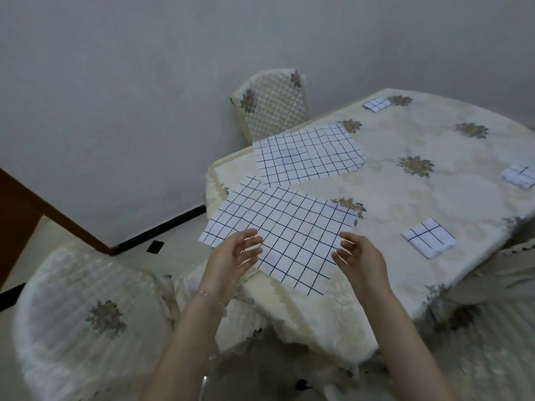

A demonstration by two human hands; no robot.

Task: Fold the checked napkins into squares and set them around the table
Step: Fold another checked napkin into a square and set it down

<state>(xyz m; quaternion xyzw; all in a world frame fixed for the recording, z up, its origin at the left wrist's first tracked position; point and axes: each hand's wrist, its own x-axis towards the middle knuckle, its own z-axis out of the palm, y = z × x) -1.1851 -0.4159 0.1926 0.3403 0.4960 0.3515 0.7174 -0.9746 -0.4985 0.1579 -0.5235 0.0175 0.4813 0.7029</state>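
A white napkin with black checks (289,230) lies spread flat near the table's front corner. My left hand (234,256) hovers at its near left edge, fingers relaxed and holding nothing. At the napkin's near right edge is my right hand (359,256), fingers loosely bent and empty. Behind it a second unfolded checked napkin (307,153) lies flat. Three folded square napkins sit around the table: one at the front right (428,240), one at the right edge (519,176), one at the far side (376,105).
The table (419,198) wears a cream cloth with brown flower prints. A covered chair (86,311) stands at the lower left, another (272,105) behind the table's far corner, and a third chair's back (498,273) at the right. A brown wooden piece (34,209) leans at left.
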